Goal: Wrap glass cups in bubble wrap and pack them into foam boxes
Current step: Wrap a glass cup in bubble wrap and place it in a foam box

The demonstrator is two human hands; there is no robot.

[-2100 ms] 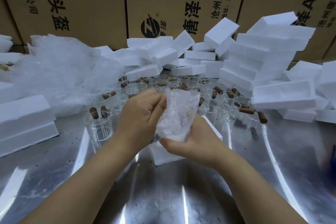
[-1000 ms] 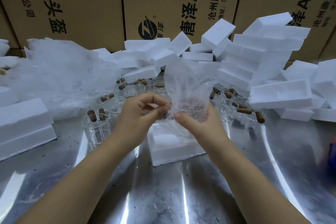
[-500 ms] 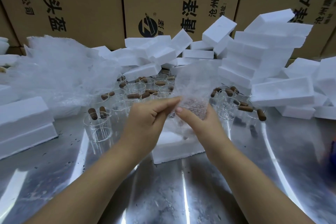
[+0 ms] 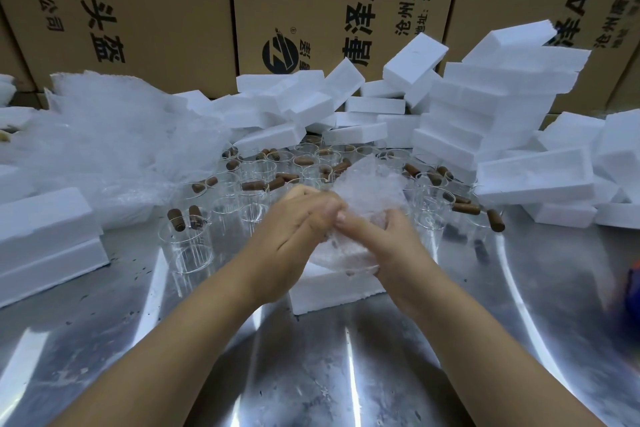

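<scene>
Between both sets of fingers: bubble-wrap bundle [image 4: 370, 184], translucent white, crinkled, upper end flaring loose beyond fingertips. Left hand [image 4: 294, 229] curled round its left side; right hand [image 4: 389, 246] grips lower right. Directly beneath fingers: foam box [image 4: 332, 293].

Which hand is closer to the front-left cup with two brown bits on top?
Left. The left hand is right of that cup; the right hand is farther right.

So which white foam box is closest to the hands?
The foam box lying alone on the metal table, right under the left hand and right hand gripping bubble wrap. The other foam boxes are piled behind and beside the glass cups.
</scene>
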